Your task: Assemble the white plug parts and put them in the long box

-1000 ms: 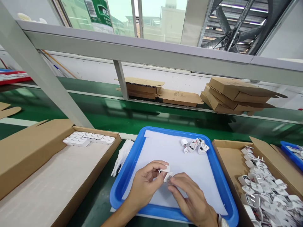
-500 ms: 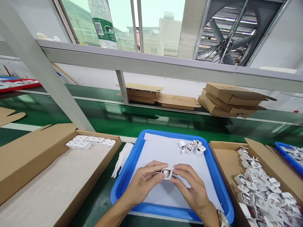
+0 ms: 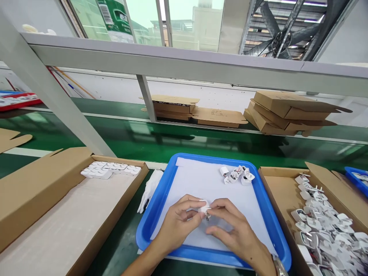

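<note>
My left hand (image 3: 179,218) pinches a small white plastic housing (image 3: 203,207) between thumb and fingers, above the blue tray (image 3: 274,207). A small metallic bit shows at the housing's lower side. The fingertips of my right hand (image 3: 234,226) touch or almost touch the housing's right side, while its thumb stands apart below. Several similar white housings (image 3: 237,174) with dark and reddish inner parts lie at the tray's far right corner. A white sheet (image 3: 189,180) lines the tray.
At the left, an open carton (image 3: 115,214) holds rows of white parts (image 3: 107,168) at its far end. The right carton (image 3: 276,184) contains many loose white housings (image 3: 327,222). A white glove (image 3: 151,189) lies beside the tray. Flat cardboard boxes (image 3: 287,111) are stacked behind, below a metal crossbar (image 3: 184,61).
The housing has turned, now showing a closed white face instead of its open inside. My right thumb has come away from it. The view has shifted slightly.
</note>
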The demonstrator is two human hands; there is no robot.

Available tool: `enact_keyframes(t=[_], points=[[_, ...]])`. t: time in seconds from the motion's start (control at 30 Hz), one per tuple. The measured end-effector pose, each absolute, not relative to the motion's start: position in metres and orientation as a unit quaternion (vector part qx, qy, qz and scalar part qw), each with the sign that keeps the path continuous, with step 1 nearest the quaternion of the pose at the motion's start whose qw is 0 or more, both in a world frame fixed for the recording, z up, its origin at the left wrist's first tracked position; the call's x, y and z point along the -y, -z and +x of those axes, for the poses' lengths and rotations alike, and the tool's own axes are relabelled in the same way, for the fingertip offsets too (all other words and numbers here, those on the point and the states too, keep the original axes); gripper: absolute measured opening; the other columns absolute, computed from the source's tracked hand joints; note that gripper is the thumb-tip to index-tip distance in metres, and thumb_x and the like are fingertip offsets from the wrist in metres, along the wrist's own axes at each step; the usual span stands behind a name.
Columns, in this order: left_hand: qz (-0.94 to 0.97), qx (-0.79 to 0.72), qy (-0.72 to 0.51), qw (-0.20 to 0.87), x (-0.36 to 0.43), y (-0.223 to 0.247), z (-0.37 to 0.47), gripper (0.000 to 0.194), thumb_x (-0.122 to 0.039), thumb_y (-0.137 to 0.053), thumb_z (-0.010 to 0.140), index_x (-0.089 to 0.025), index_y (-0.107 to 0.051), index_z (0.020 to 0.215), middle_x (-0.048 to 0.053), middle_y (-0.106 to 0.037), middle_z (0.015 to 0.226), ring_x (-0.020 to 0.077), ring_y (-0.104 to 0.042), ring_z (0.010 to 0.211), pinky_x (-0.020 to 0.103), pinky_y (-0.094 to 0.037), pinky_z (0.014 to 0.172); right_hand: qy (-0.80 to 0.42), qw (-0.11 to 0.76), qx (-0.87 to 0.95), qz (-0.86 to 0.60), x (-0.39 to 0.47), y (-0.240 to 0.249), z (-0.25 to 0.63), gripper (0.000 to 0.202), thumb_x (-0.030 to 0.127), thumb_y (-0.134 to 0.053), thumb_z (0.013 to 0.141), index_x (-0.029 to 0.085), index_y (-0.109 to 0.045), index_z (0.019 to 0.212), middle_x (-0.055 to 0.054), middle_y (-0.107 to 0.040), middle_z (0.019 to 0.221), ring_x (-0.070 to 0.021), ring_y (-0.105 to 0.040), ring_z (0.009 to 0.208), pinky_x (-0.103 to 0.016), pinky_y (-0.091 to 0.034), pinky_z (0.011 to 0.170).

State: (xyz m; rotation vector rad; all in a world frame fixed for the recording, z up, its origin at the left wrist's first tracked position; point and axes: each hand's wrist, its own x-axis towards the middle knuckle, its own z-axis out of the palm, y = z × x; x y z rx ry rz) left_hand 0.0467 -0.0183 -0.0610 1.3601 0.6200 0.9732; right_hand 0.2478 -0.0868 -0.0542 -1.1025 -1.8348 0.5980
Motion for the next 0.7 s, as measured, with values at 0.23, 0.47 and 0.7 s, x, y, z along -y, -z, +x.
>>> enact_keyframes(t=[0.23, 0.47, 0.7], points=[[0.598, -0.247, -0.417, 0.639, 0.0222, 0.0617, 0.0492, 0.031, -0.01, -0.074, 0.086, -0.03, -0.084, 0.106, 0.008, -0.066, 0.107, 0.0199, -0.071, 0.093, 0.03, -0.063, 0.077, -0.524, 0.458, 0.536, -0.478, 0.0822, 0.0535, 0.2521, 0.028, 0.037, -0.068, 0.099, 0.034, -0.068, 0.127, -0.003, -0.068, 0.131, -0.0223, -0.066, 0.124, -0.04, -0.053, 0.112], [0.623, -0.241, -0.428, 0.61, 0.0223, 0.0644, 0.0515, 0.037, -0.006, -0.073, 0.088, -0.032, -0.082, 0.112, 0.007, -0.069, 0.105, 0.0198, -0.071, 0.094, 0.029, -0.063, 0.077, -0.518, 0.459, 0.543, -0.476, 0.0807, 0.0477, 0.2517, 0.028, 0.033, -0.065, 0.101, 0.032, -0.07, 0.129, -0.005, -0.069, 0.127, -0.0228, -0.067, 0.119, -0.038, -0.057, 0.105], [0.63, -0.242, -0.431, 0.599, 0.0249, 0.0621, 0.0506, 0.035, -0.006, -0.071, 0.089, -0.03, -0.081, 0.112, 0.009, -0.069, 0.108, 0.0213, -0.071, 0.098, 0.031, -0.062, 0.082, -0.471, 0.47, 0.555, -0.499, 0.0846, 0.0458, 0.2442, 0.023, 0.027, -0.064, 0.1, 0.029, -0.071, 0.122, -0.005, -0.07, 0.114, -0.0218, -0.069, 0.111, -0.038, -0.057, 0.105]])
